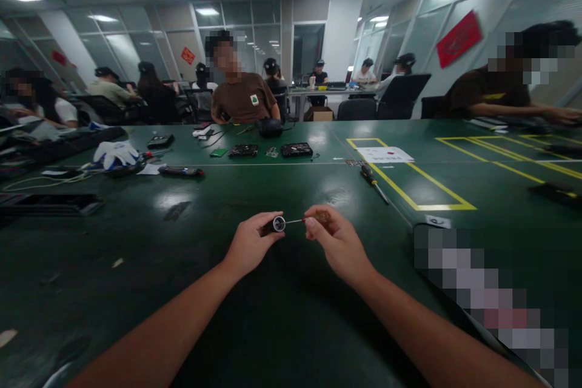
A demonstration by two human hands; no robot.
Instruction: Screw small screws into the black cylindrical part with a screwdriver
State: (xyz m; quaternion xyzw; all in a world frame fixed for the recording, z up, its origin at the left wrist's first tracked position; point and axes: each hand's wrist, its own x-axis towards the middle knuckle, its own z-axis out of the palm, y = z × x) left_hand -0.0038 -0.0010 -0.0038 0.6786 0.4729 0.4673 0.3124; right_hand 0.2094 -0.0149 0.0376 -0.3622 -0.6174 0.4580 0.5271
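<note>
My left hand (252, 241) is closed around a short black cylinder (278, 224) with a silver ring at its open end, which faces me. Between the thumb and fingers of my right hand (339, 242) is a thin screwdriver (295, 220). Its slim metal shaft points left, and its tip is at the rim of the cylinder. I cannot tell whether the tip goes inside. Red shows where the shaft meets the grip, and my fingers hide most of the handle. Both hands are held over the green table (291, 315).
A larger screwdriver (375, 183) lies ahead on the right, near a yellow taped outline (443, 203) and a white paper (385, 154). Black circuit-like modules (296, 150) lie farther back. White gloves (116, 154) and a dark pen-shaped tool (182, 171) are on the left. A person (245, 97) sits opposite.
</note>
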